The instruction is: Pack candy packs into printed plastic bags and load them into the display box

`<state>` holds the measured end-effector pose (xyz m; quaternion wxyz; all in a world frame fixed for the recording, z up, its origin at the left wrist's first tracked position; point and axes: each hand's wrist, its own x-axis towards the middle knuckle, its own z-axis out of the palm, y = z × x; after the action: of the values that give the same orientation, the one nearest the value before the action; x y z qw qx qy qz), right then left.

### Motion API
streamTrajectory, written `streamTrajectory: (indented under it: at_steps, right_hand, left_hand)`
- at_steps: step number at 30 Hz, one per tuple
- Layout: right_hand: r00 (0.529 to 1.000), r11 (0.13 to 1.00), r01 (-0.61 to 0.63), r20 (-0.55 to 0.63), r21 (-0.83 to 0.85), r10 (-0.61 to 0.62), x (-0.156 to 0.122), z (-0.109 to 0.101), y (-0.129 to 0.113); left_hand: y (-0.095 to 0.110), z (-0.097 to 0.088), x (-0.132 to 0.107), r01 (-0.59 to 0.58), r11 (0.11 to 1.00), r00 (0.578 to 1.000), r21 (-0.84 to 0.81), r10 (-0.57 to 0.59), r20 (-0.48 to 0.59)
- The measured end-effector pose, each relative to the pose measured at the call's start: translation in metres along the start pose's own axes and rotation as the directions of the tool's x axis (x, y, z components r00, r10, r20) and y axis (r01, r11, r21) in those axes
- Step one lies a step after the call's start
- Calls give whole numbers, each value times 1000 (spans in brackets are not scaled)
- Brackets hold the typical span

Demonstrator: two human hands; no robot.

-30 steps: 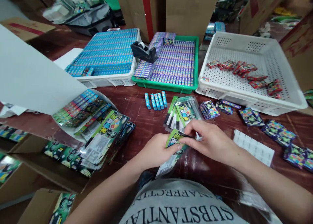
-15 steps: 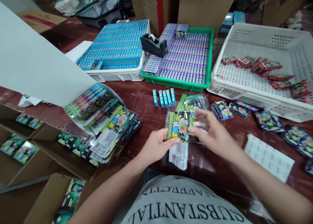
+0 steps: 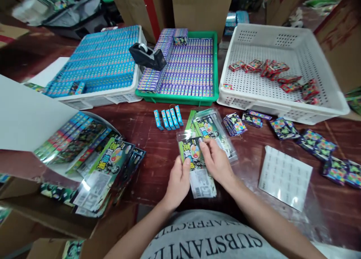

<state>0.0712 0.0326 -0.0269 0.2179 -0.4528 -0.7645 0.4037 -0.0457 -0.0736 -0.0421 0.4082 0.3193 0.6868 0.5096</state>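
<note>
Both my hands hold a clear plastic packet (image 3: 194, 153) with a black and green printed card, low in front of my shirt. My left hand (image 3: 177, 180) pinches its left edge, thumb on top. On the right side, my right hand (image 3: 217, 164) closes over the packet with its thumb on the face; the other fingers are partly hidden. Just beyond lie more such packets (image 3: 210, 129), loosely stacked and overlapped by the held one. Several small blue boxes (image 3: 169, 118) stand in a short row past them. Dark purple sachets (image 3: 234, 124) lie to the right.
Behind are a white crate of blue boxes (image 3: 96, 59), a green tray (image 3: 177, 99) of purple boxes with a black tape dispenser (image 3: 148, 57), and a white crate (image 3: 242, 97) with red sachets. A sticker sheet (image 3: 284, 178) lies right; piled packets (image 3: 105, 172) left.
My right hand has moved in from beside the packet and now grips its right side. My left hand still holds the left edge. The whole view has shifted to the right.
</note>
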Motion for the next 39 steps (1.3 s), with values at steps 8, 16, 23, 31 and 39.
streamTrajectory:
  at_steps: [8, 16, 23, 31, 39]
  right_hand:
    - [997, 966, 49, 48, 254, -63, 4, -11, 15]
    - [963, 928, 15, 244, 371, -114, 0, -34, 32]
    - [951, 937, 244, 126, 250, -281, 6, -27, 27]
    - [971, 959, -38, 239, 281, -32, 24, -33, 12]
    - [935, 919, -83, 350, 386, -63, 20, -49, 16]
  left_hand:
    - [7, -11, 20, -124, 967, 992, -223, 114, -58]
    - [10, -34, 26, -71, 995, 962, -73, 87, 259]
    - [21, -42, 37, -120, 990, 987, -73, 127, 96]
    - [44, -43, 48, -73, 983, 980, 168, 39, 197]
    - [54, -48, 51, -242, 949, 914, 204, 153, 375]
